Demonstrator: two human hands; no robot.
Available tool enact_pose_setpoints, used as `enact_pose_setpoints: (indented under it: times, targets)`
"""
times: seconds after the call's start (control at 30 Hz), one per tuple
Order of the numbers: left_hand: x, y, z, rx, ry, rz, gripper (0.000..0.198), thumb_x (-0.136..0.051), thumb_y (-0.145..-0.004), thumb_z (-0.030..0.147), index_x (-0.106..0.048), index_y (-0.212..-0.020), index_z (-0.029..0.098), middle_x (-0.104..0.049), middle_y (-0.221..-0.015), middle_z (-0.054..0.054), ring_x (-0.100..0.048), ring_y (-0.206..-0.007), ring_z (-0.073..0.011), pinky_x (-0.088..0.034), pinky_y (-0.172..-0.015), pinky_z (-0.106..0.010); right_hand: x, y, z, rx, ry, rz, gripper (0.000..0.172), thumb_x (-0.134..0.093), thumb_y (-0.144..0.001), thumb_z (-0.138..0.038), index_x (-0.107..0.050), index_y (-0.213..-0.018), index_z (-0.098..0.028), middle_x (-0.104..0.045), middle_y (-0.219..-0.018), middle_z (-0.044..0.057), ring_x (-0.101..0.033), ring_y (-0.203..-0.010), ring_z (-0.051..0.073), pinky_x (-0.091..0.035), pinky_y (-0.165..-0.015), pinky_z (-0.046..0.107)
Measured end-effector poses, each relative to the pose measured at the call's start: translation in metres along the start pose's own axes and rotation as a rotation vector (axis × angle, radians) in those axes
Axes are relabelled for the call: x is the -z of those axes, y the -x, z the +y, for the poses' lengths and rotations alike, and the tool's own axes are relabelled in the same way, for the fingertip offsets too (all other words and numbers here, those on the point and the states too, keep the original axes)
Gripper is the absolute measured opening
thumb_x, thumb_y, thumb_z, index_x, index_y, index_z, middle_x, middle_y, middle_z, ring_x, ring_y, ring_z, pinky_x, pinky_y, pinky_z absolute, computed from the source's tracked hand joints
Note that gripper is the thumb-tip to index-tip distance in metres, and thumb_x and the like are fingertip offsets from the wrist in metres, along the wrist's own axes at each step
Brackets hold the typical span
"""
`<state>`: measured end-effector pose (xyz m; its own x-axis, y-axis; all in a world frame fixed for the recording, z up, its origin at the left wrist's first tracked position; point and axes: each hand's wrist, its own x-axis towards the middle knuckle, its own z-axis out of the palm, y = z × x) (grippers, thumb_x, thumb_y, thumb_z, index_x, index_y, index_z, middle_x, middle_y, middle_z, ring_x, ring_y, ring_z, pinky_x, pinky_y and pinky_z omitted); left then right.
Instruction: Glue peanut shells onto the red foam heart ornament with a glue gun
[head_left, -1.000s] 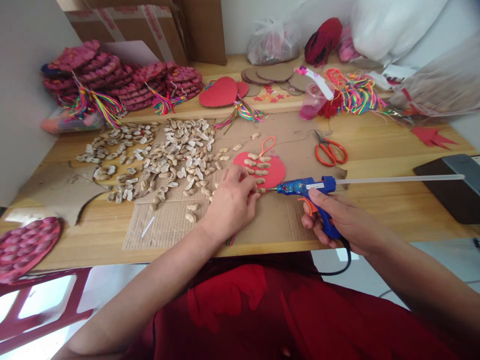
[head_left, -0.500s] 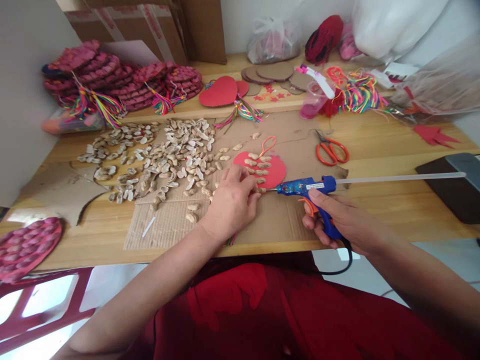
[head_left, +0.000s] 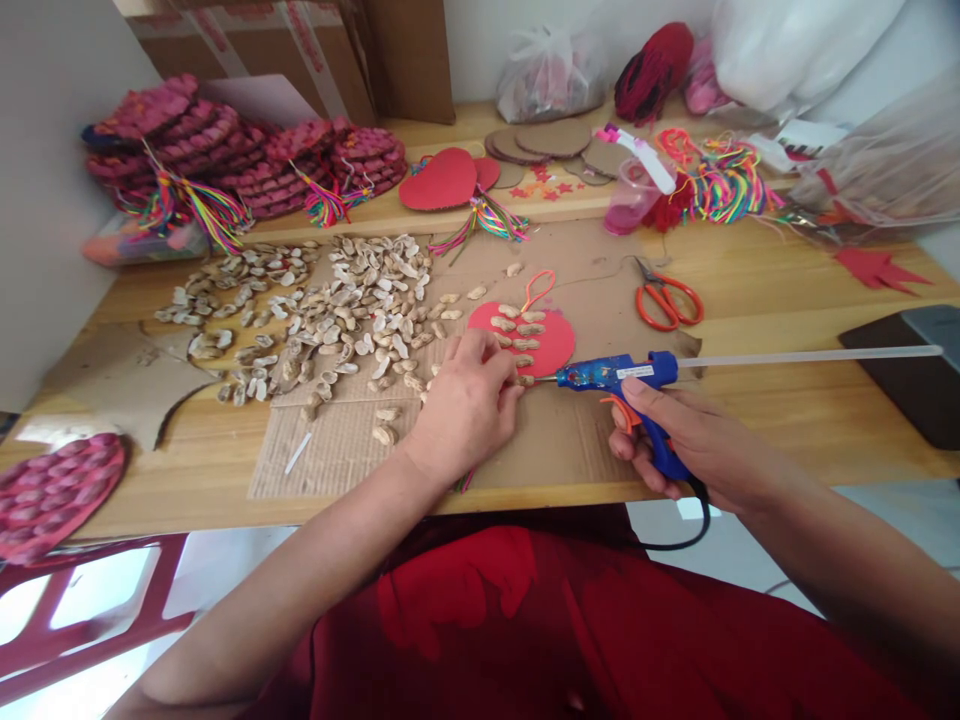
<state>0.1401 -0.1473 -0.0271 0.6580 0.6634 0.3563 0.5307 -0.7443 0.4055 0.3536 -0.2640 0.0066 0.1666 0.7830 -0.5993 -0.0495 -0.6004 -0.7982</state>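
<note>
A red heart-shaped card (head_left: 556, 340) with an orange cord loop (head_left: 538, 288) lies on flat cardboard, rows of peanut shells (head_left: 527, 344) on its face. My left hand (head_left: 471, 400) covers the card's lower left, its fingers closed on a peanut shell (head_left: 525, 381) at the fingertips. My right hand (head_left: 675, 435) grips a blue hot glue gun (head_left: 615, 373) by its handle, a finger at the orange trigger (head_left: 621, 408). The metal nozzle points left and meets or nearly meets that shell. From the gun's rear a long clear glue stick (head_left: 810, 356) sticks out.
Loose peanut shells (head_left: 360, 310) spread to the left. Orange-handled scissors (head_left: 667, 297) lie behind the glue gun. Stacked pink woven pieces (head_left: 172, 140), red hearts (head_left: 439, 180), a plastic cup (head_left: 630, 197) and colourful tassels (head_left: 724, 185) line the back. A dark box (head_left: 904, 375) stands at right.
Both hands, the glue gun and the peanut shell keep nearly the same places. The whole view has shifted very slightly.
</note>
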Motion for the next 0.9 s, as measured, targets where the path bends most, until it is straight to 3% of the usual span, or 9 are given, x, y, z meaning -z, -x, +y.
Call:
enact_pose_setpoints:
  times: [0.3, 0.43, 0.63, 0.77, 0.9]
  targets:
    - [-0.002, 0.0, 0.0, -0.002, -0.004, 0.026, 0.006, -0.067, -0.087, 0.01, -0.066, -0.088, 0.017, -0.06, -0.104, -0.01, -0.058, -0.101, -0.0239, -0.054, -0.093, -0.042, 0.006, -0.006, 0.003, -0.042, -0.101, -0.039, 0.049, -0.057, -0.095, -0.068, -0.061, -0.084, -0.019, -0.063, -0.068, 0.001, -0.048, -0.037, 0.007, -0.033, -0.03, 0.017]
    - [-0.001, 0.0, -0.001, -0.002, 0.015, 0.028, 0.006, -0.069, -0.087, 0.011, -0.068, -0.089, 0.017, -0.06, -0.103, -0.009, -0.059, -0.101, -0.0236, -0.054, -0.093, -0.042, 0.004, -0.011, -0.005, 0.046, -0.211, -0.001, 0.047, -0.059, -0.094, -0.067, -0.061, -0.084, -0.02, -0.061, -0.065, 0.0, -0.046, -0.036, 0.008, -0.031, -0.03, 0.019]
    - [0.001, 0.004, -0.003, -0.023, 0.098, 0.058, 0.015, -0.071, -0.09, 0.014, -0.072, -0.105, 0.018, -0.062, -0.111, -0.009, -0.061, -0.106, -0.0226, -0.054, -0.095, -0.04, -0.011, -0.024, -0.032, 0.152, -0.374, 0.117, 0.045, -0.042, -0.106, -0.055, -0.062, -0.087, -0.021, -0.058, -0.065, 0.001, -0.053, -0.043, 0.01, -0.039, -0.036, 0.02]
    - [0.001, 0.008, 0.0, -0.13, -0.025, 0.078, 0.019, -0.06, -0.099, 0.013, -0.076, -0.104, 0.023, -0.066, -0.108, -0.008, -0.059, -0.103, -0.0219, -0.053, -0.092, -0.039, -0.023, -0.042, -0.049, 0.236, -0.35, 0.145, 0.047, -0.037, -0.108, -0.055, -0.062, -0.084, -0.022, -0.06, -0.066, 0.003, -0.063, -0.055, 0.014, -0.046, -0.043, 0.022]
    - [0.001, 0.013, 0.005, -0.195, -0.188, -0.016, 0.025, -0.054, -0.101, 0.012, -0.075, -0.112, 0.021, -0.069, -0.106, -0.008, -0.058, -0.098, -0.0225, -0.051, -0.084, -0.038, -0.031, -0.063, -0.054, 0.297, -0.222, 0.18, 0.044, -0.039, -0.105, -0.061, -0.065, -0.093, -0.027, -0.066, -0.067, 0.006, -0.07, -0.066, 0.02, -0.051, -0.048, 0.027]
